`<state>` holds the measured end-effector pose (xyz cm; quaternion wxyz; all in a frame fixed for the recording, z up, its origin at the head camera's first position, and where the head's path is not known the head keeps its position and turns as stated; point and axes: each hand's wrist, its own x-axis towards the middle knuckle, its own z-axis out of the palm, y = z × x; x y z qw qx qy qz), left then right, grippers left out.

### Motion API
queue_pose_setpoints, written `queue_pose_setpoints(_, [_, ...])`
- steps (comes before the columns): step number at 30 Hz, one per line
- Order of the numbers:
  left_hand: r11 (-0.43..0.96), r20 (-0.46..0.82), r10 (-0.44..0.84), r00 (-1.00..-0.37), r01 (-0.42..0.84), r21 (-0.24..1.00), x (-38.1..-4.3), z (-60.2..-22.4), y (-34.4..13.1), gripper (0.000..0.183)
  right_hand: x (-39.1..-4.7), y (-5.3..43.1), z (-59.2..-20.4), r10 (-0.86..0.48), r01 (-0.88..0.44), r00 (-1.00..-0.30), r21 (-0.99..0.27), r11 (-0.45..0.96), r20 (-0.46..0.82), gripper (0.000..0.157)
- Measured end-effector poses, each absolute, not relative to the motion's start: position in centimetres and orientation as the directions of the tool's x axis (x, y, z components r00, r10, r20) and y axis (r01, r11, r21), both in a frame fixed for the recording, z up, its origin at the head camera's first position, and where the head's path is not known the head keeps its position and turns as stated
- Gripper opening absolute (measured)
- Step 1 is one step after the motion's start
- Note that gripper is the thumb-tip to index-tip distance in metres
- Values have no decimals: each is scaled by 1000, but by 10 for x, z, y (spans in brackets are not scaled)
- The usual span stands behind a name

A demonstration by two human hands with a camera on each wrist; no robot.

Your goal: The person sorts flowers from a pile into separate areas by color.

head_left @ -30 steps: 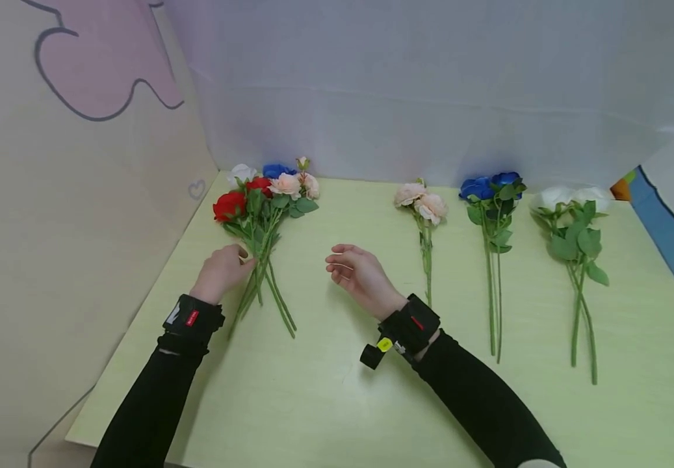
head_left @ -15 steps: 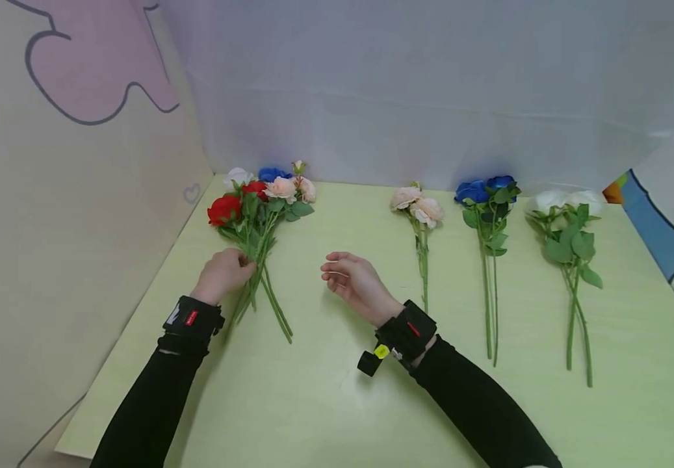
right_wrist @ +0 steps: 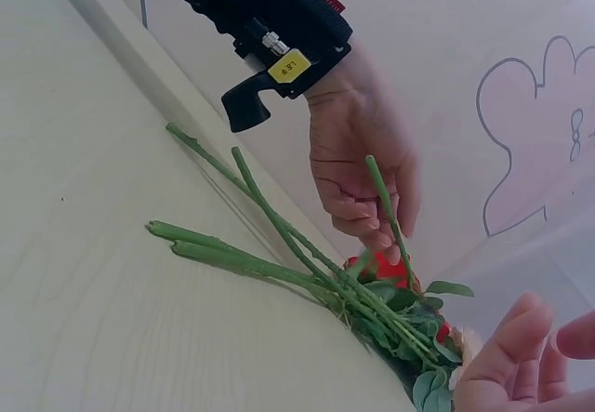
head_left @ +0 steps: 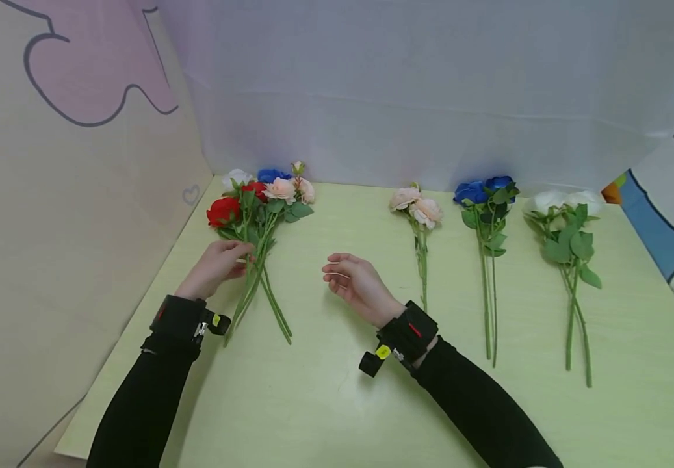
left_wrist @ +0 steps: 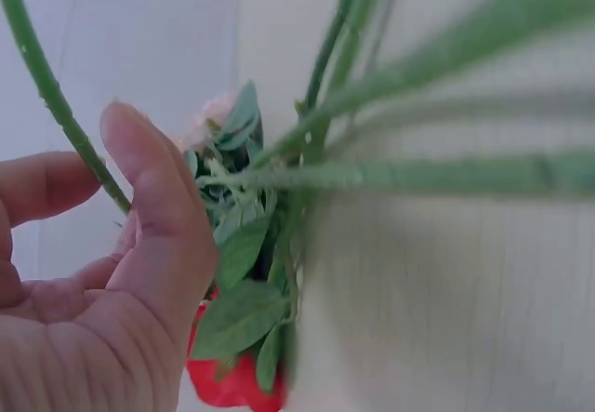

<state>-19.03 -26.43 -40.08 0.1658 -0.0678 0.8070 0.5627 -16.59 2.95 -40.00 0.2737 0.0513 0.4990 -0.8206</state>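
At the table's left lies a mixed bunch of flowers, stems crossed toward the front. In it are red roses, pale pink blooms, a blue bloom and a white one. My left hand is at the bunch's left side, pinching one green flower stem between thumb and fingers. The other stems run past beside that hand. Which bloom the pinched stem bears is hidden. To the right of the bunch, my right hand hovers with loosely bent fingers, holding nothing.
Two pink flowers, two blue flowers and a pair of white flowers lie in separate groups along the right half of the pale table. A wall stands behind, another at the left.
My left hand has turned, its wrist camera now showing on the inner side, and its fingers have moved slightly up the stems. The right hand stays nearly still.
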Motion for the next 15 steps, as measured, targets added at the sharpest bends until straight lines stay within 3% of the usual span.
queue_pose_setpoints(8, [100, -417, 137, -898, -407, 908, -194, -404, -264, 54, -167, 34, -403, -389, 501, -848, -786, -362, -361, 19])
queue_pose_setpoints(15, [93, -395, 140, -908, -385, 918, -192, -407, -262, 52, -168, 39, -405, -387, 502, -847, -789, -355, -364, 20])
